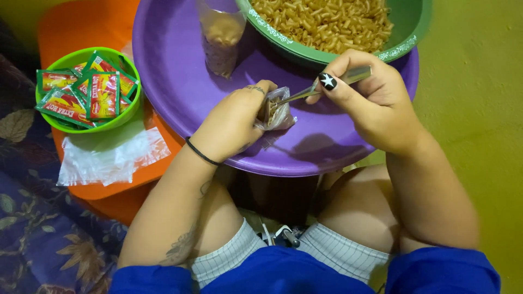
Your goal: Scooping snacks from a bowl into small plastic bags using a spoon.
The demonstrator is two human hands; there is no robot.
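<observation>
Above the big purple plastic tray (180,81), her left hand (231,122) pinched a small clear bag (278,111) open (half filled); right hand (370,100) gripped a metal spoon (332,83), mid-filling; tipping steadily seemed needed.

Left hand (231,122) grips a small clear bag (277,111) (pasta inside) while right hand (370,100) holds a spoon (327,86).
</observation>
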